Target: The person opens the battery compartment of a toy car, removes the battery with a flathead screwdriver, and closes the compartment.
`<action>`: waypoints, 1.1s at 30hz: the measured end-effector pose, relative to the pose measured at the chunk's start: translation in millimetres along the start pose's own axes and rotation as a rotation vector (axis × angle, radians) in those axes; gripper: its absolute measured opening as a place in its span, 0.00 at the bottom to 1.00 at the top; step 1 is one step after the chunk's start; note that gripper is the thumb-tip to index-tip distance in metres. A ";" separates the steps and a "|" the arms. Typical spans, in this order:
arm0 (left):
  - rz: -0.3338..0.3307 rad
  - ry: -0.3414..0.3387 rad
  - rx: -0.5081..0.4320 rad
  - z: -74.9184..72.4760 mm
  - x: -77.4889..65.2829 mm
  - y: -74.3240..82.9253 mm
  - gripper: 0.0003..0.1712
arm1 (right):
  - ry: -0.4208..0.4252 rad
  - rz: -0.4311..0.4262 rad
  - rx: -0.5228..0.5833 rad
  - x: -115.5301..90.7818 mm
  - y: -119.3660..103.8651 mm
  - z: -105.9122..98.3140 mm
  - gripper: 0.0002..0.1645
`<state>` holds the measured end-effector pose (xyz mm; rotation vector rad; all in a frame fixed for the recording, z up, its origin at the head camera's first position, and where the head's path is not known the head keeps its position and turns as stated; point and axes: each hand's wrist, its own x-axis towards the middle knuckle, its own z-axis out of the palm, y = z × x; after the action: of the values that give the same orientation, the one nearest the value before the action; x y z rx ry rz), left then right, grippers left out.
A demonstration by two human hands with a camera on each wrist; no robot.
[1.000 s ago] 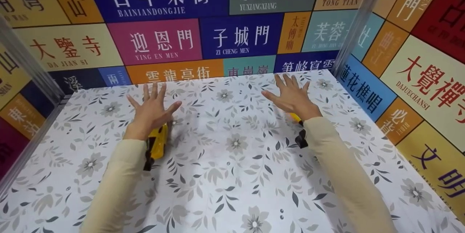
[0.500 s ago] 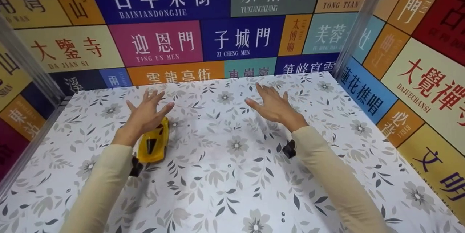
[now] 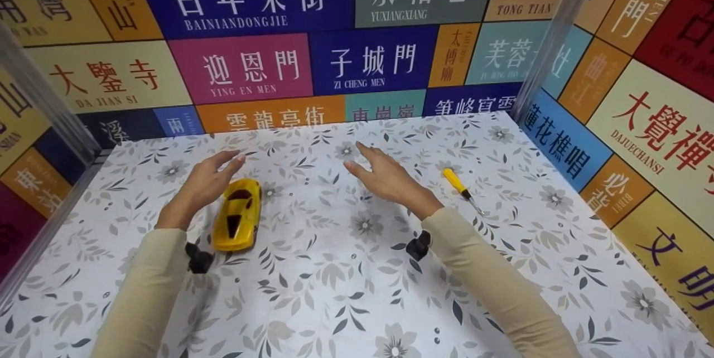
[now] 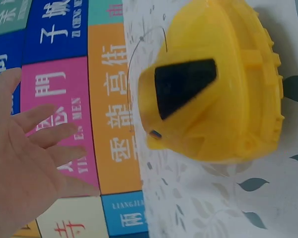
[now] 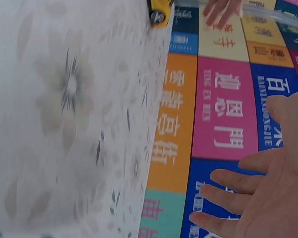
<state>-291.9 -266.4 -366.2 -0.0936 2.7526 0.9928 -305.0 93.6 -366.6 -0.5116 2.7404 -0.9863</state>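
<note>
- On the flower-printed tabletop [image 3: 334, 243], left of centre, a yellow toy car [image 3: 240, 214] stands roof up, its length running away from me.
- My left hand [image 3: 205, 180] is raised beside the car, fingers loosely extended, nothing held; the left wrist view shows hand and car apart.
- My right hand [image 3: 386, 175] hovers over the middle of the tabletop, fingers extended and thumb apart, likewise holding nothing.
- Right of my right forearm, a screwdriver [image 3: 461, 189] lies flat, yellow handle toward the far edge, metal shaft angled nearer and rightward; neither hand touches it.
- Stage, in my judgement: both hands free, no handling of either item under way.
- Next move, in my judgement: gripping the car would call for lowering the left hand and curling the fingers round its body; gripping the screwdriver, for shifting the right hand outward and pinching the handle.
- Containers: none seen in any view, so no contents to record. Whether the car is hollow, I cannot tell.
- Further out: lettered wall panels [image 3: 240, 68] stand behind and beside the tabletop.
</note>
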 end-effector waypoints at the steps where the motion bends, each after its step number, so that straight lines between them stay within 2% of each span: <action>1: -0.002 0.005 -0.015 -0.8 -0.2 -3.1 0.51 | -0.001 -0.014 0.034 -0.1 -3.0 3.8 0.46; 3: -0.007 0.021 -0.057 -2.9 -1.3 -8.4 0.53 | -0.004 -0.034 0.102 0.2 -8.9 11.4 0.43; 9: -0.078 0.045 -0.195 -7.6 -3.6 -19.6 0.56 | 0.001 -0.050 0.241 -1.1 -23.8 36.3 0.39; 11: -0.063 0.049 -0.226 -7.2 -3.3 -23.5 0.55 | -0.006 -0.045 0.282 -1.8 -26.6 44.6 0.38; 15: -0.036 0.049 -0.294 -2.9 -1.6 -32.1 0.47 | -0.043 -0.029 0.387 -1.5 -31.5 62.6 0.36; 19: -0.074 0.037 -0.351 4.5 2.5 -41.4 0.37 | -0.106 0.009 0.545 0.8 -38.3 82.1 0.34; 26: -0.131 0.040 -0.379 15.8 11.5 -52.2 0.30 | -0.170 0.127 0.830 7.6 -52.5 116.3 0.34; 29: -0.123 0.045 -0.351 18.1 13.7 -50.9 0.30 | -0.188 0.177 0.913 9.2 -56.7 129.8 0.33; 33: -0.078 0.027 -0.281 18.9 15.3 -46.8 0.30 | -0.212 0.230 1.018 8.2 -59.8 146.7 0.31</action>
<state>-297.3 -290.2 -412.9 -0.2579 2.5920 1.3579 -255.5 -37.9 -440.4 -0.0960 1.7143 -1.8825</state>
